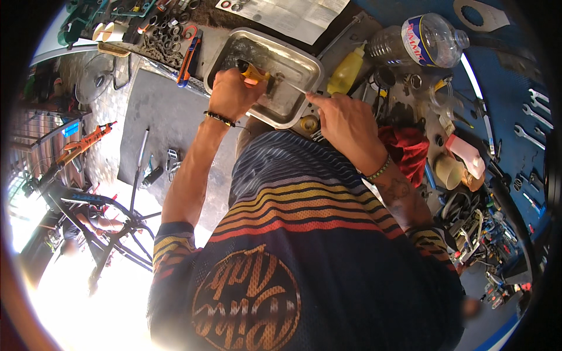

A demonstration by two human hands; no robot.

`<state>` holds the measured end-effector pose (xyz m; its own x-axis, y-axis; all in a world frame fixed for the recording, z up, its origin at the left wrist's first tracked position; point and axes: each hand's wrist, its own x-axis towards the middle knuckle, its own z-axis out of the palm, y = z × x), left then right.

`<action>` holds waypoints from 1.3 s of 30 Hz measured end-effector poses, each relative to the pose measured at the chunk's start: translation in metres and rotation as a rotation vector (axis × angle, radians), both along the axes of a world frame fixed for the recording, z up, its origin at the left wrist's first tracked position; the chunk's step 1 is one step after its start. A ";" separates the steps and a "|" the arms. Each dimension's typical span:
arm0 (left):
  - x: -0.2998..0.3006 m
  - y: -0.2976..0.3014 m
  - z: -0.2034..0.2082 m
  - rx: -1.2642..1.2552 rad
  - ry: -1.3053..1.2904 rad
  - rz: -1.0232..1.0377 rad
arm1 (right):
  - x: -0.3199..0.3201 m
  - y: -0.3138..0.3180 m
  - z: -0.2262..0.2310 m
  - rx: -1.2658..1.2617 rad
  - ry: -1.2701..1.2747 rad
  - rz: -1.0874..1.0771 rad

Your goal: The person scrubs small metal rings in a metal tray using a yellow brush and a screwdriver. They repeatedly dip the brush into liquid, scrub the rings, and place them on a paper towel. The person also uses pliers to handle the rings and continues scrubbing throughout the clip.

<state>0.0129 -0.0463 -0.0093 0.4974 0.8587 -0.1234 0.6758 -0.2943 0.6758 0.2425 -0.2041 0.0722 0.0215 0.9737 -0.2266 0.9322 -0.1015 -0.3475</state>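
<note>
My left hand is closed around a yellow-and-black object over the metal tray; its exact kind is unclear. A small dark piece shows just beyond the end of that object. My right hand is at the tray's right rim, fingers curled with the index finger stretched forward. From its fingertip a thin metal rod points left over the tray toward the small piece. The rod's other end is hidden in the hand. Wet-looking liquid lies in the shallow tray.
Right of the tray lie a yellow squeeze bottle, a large clear plastic bottle, a tape roll and a red cloth. A blue-orange utility knife and metal rings lie left. A bike frame stands lower left.
</note>
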 end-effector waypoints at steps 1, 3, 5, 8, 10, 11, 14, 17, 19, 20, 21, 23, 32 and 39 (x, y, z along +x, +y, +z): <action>0.001 -0.001 0.001 -0.039 -0.066 0.049 | -0.002 0.001 0.000 -0.020 -0.002 0.010; 0.002 0.001 -0.002 0.028 -0.125 -0.034 | -0.004 -0.001 -0.001 -0.037 -0.004 0.021; 0.003 0.006 -0.003 0.034 -0.097 -0.095 | -0.004 -0.001 0.001 -0.020 -0.005 0.032; 0.007 0.002 -0.008 0.089 -0.041 -0.088 | -0.005 -0.001 0.007 -0.066 -0.017 0.034; 0.006 0.000 -0.011 0.092 -0.041 -0.054 | -0.003 -0.005 0.005 -0.035 -0.018 0.027; 0.005 -0.001 -0.011 0.093 -0.046 -0.023 | -0.002 -0.005 0.003 -0.019 -0.017 0.023; 0.006 -0.007 -0.009 0.083 0.095 0.015 | -0.001 0.002 -0.001 0.015 -0.040 -0.008; 0.006 -0.014 -0.004 0.053 -0.097 0.072 | -0.002 0.004 -0.007 0.027 -0.014 0.018; 0.010 -0.009 0.001 0.136 -0.214 -0.006 | -0.004 0.004 -0.009 0.001 -0.029 0.043; 0.012 -0.008 0.001 0.172 -0.273 -0.040 | -0.005 0.002 -0.009 -0.018 -0.037 0.059; 0.011 -0.006 -0.002 0.138 -0.221 -0.020 | -0.005 0.000 -0.009 -0.020 -0.046 0.065; 0.006 0.005 -0.008 0.081 -0.113 0.009 | -0.004 0.001 -0.005 -0.012 -0.064 0.070; -0.002 0.007 -0.019 0.133 -0.140 0.029 | -0.006 -0.003 -0.004 -0.009 -0.035 0.038; -0.013 0.007 -0.030 -0.090 -0.162 0.109 | 0.003 -0.007 -0.006 0.022 0.030 -0.016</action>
